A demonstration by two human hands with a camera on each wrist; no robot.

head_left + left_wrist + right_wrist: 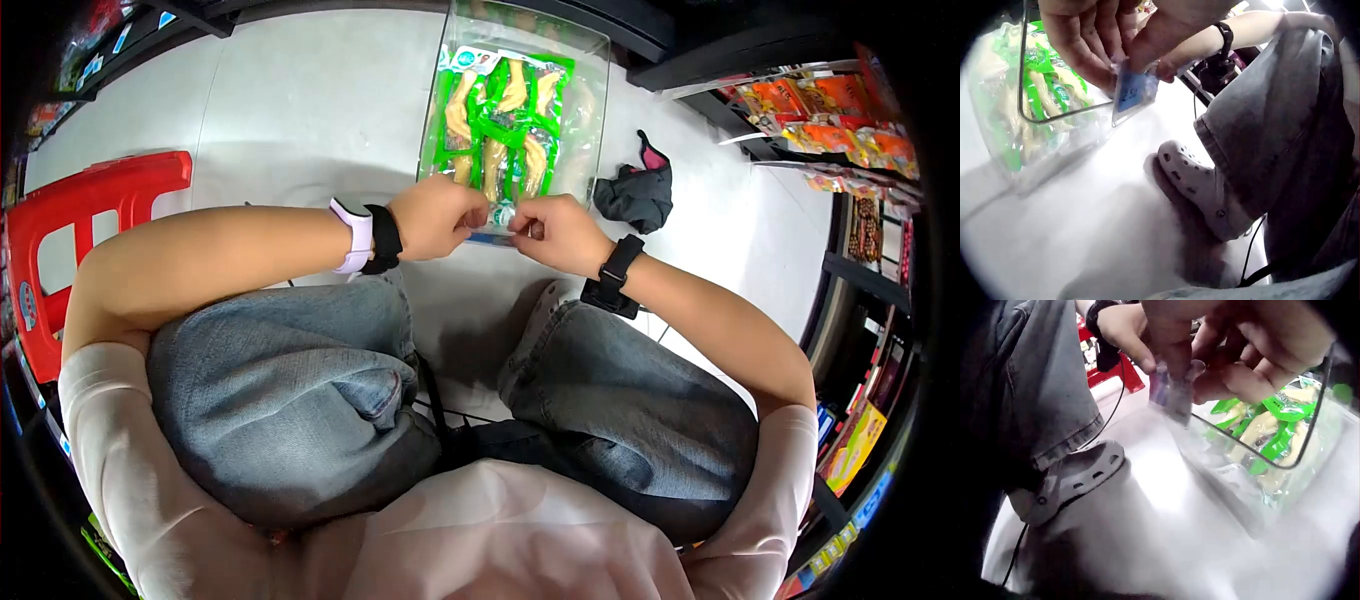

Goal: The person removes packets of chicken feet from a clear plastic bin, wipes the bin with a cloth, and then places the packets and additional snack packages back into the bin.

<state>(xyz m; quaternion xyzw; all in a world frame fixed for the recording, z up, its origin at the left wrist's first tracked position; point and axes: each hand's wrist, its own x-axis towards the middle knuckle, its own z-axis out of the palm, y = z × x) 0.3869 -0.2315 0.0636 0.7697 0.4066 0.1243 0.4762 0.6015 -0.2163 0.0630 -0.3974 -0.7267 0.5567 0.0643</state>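
A clear bin (590, 130) on the floor holds several green-and-clear packets (495, 125) of pale, claw-shaped food. At its near edge both hands come close together. My left hand (437, 217) pinches a small clear plastic holder with a blue label (1130, 90), seen in the left wrist view. My right hand (565, 235) pinches the same small piece from the other side; in the right wrist view the holder (1172, 397) hangs between the fingertips, partly blurred. The packets lie behind the fingers, untouched.
A red plastic stool or basket (100, 190) stands at the left. A dark cloth item (637, 195) lies right of the bin. Shelves with orange packets (810, 100) line the right side. A light clog (1188, 172) is near the bin.
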